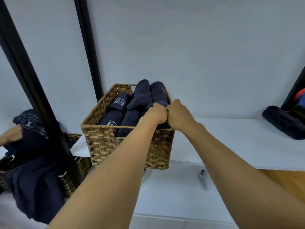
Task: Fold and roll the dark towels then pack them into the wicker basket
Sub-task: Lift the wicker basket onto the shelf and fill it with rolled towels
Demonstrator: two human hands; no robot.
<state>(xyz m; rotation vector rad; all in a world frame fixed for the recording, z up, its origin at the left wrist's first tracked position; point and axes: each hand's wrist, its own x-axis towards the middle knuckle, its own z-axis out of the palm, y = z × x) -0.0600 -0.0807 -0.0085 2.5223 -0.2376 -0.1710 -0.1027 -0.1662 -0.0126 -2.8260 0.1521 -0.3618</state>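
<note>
My left hand (156, 114) and right hand (179, 113) both clench a rolled towel (160, 103); I should press evenly down, seating it inside the wicker basket (102, 139) without unrolling.

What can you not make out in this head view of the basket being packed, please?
Head view:
- Fingers of left hand and right hand: curled away behind the knuckles, grip unseen.
- Towel beneath them: largely covered by both hands.
- Loose towel: cut by right edge.
- Print on rolled towel: partial, unreadable.
</note>
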